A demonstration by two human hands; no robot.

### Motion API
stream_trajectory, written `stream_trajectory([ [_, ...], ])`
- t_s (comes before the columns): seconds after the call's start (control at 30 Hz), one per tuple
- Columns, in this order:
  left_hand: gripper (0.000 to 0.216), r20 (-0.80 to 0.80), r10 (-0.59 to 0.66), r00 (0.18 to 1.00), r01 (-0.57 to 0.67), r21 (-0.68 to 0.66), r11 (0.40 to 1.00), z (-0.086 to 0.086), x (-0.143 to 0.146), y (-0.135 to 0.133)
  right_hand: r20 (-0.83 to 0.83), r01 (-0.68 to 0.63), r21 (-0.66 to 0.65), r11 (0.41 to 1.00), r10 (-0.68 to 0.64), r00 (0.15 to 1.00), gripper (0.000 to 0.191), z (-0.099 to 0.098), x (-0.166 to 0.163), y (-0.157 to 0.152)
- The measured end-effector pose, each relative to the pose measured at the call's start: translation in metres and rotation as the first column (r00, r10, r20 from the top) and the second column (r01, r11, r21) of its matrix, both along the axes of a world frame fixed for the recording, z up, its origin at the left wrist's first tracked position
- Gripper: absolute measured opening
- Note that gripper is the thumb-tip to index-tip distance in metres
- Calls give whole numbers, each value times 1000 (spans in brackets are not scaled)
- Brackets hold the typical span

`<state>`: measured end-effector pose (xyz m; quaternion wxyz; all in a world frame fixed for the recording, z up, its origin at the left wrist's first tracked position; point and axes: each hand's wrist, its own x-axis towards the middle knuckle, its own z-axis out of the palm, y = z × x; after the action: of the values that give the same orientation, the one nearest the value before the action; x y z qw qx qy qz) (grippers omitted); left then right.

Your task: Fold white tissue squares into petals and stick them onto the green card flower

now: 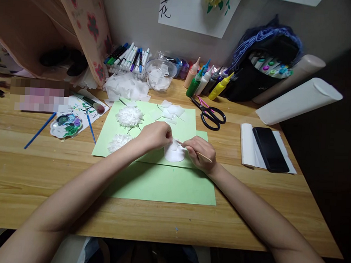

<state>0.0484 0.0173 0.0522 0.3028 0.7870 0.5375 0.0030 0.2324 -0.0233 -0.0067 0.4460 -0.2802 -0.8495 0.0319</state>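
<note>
My right hand [202, 151] is closed round a thin wooden stick [205, 157], its tip close to my left fingertips. Pinched fingers of my left hand [157, 134] meet at the stick's tip, over a white round paper piece [174, 153]; a small bit of white paper seems to be between them, but it is mostly hidden. Beneath both hands lies a light green sheet [149, 155], on top of a second green sheet [166, 186]. Two fluffy white paper flowers [129, 116] sit on the upper sheet's left part, the lower one partly behind my left forearm. Loose white paper squares [170, 111] lie at its top.
Black-handled scissors [210, 114] lie right of the sheets. Glue bottles [220, 86], a clear tub [161, 74] and markers [129, 58] line the wall. A phone [270, 149] rests at right; a paint palette [66, 125] and brushes are at left.
</note>
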Motion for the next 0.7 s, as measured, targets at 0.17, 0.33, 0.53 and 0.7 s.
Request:
stream_trajectory([
  [0.17,13,-8,7,1000,-7,-1,1000,-3,1,2,-87,-40,59,997,45,995,21,0,0,-4],
  [0.33,13,-7,8,1000,-8,-4,1000,-4,0,3,6,-74,53,996,74,997,19,0,-3,-4],
  [0.53,14,8,10,1000,-9,-15,1000,-6,0,5,46,-45,-3,999,45,998,19,0,-4,-2],
  [0.7,15,29,-7,1000,8,-22,1000,-7,0,5,42,-30,-29,999,32,999,18,-2,-4,-1],
])
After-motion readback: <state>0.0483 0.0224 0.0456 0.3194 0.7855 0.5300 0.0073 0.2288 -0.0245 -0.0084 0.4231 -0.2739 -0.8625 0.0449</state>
